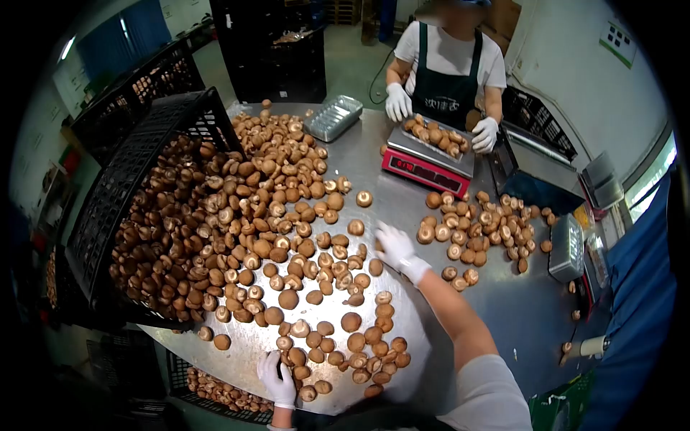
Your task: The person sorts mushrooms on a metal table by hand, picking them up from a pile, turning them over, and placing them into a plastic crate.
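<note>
Many brown mushrooms (pixel 288 299) lie loose on the metal table (pixel 424 323). My right hand (pixel 397 251), in a white glove, reaches over the middle of the table with its fingers spread. A mushroom (pixel 379 245) shows partly beneath its fingers, and no grip on it is visible. My left hand (pixel 277 379), also white-gloved, is at the near edge with thumb and fingers apart. It is beside a small group of mushrooms (pixel 297 356) and holds nothing that I can see.
A black crate (pixel 118 208) lies tipped at the left, spilling mushrooms. Across the table a co-worker (pixel 449 68) has gloved hands beside a red scale (pixel 425 172) bearing a filled tray. Another pile (pixel 496 223) lies right. Clear trays (pixel 333 118) stand at the back and right.
</note>
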Action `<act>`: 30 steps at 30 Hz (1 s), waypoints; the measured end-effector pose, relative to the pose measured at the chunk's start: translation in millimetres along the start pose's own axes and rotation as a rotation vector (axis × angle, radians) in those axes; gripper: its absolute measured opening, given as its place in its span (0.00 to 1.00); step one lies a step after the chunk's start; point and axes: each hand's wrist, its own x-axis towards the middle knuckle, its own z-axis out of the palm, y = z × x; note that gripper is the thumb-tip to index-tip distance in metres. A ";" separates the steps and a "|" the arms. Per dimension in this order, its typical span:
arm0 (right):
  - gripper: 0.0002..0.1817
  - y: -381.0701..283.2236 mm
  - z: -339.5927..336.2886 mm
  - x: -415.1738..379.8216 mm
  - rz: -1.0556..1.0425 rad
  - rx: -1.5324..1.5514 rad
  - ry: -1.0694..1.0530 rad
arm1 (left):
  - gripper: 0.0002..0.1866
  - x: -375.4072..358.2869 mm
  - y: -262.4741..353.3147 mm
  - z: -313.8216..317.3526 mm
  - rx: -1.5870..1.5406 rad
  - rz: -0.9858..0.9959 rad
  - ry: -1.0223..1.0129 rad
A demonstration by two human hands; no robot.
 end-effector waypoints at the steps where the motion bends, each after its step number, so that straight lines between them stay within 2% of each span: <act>1: 0.16 13.3 -11.2 -11.7 0.059 -0.026 -0.034 | 0.14 2.4 2.4 0.0 -0.005 -0.003 0.017; 2: 0.11 31.7 -16.8 -24.8 0.070 -0.068 0.041 | 0.14 3.3 5.0 -2.2 -0.007 0.000 0.005; 3: 0.08 45.9 -31.6 -34.7 0.134 -0.077 0.020 | 0.14 3.0 5.6 -3.8 -0.014 -0.005 -0.006; 5: 0.08 82.9 -36.9 -52.7 0.164 -0.286 0.099 | 0.14 1.8 4.8 -4.0 -0.021 -0.009 -0.011; 7: 0.21 94.8 -48.9 -66.6 0.167 -0.454 0.204 | 0.14 1.2 2.8 -2.2 -0.022 0.014 0.017; 9: 0.25 71.6 -70.0 -65.7 0.217 -0.343 0.303 | 0.13 3.6 3.2 -1.5 -0.022 0.033 0.041; 11: 0.23 47.9 -76.6 -74.1 0.121 -0.111 0.269 | 0.13 3.0 4.5 -1.5 -0.007 0.027 0.027; 12: 0.22 33.9 -71.4 -83.2 0.088 -0.044 0.178 | 0.13 2.1 5.0 -1.5 -0.002 0.025 0.018; 15: 0.23 -4.2 -53.2 -129.3 -0.043 -0.187 -0.120 | 0.14 3.3 4.7 -3.0 -0.014 0.027 0.035; 17: 0.25 7.3 -36.7 -157.7 -0.054 -0.279 -0.144 | 0.14 5.0 5.3 -3.4 -0.024 0.049 0.028; 19: 0.26 31.1 -42.3 -165.1 0.026 -0.299 -0.152 | 0.14 4.4 5.8 -4.2 -0.029 0.043 0.025; 20: 0.28 43.3 -44.8 -165.0 0.098 -0.248 -0.077 | 0.14 3.8 6.0 -3.5 -0.021 0.034 0.023; 23: 0.32 53.2 -56.5 -130.1 0.255 -0.323 0.122 | 0.14 4.9 6.7 -4.2 -0.020 0.035 0.027; 25: 0.30 24.2 -79.0 -78.5 0.162 -0.126 0.205 | 0.14 4.2 7.4 -4.0 -0.021 0.031 0.025; 26: 0.28 22.0 -70.5 -53.7 0.049 -0.038 0.227 | 0.15 3.9 6.9 -4.0 -0.024 0.016 0.018; 28: 0.26 -3.3 -46.7 -4.2 -0.021 0.124 0.277 | 0.15 4.3 5.7 -3.1 -0.032 0.015 0.013; 30: 0.26 -25.3 -23.2 51.7 0.005 0.278 0.170 | 0.15 4.2 5.3 -2.9 -0.010 0.007 0.006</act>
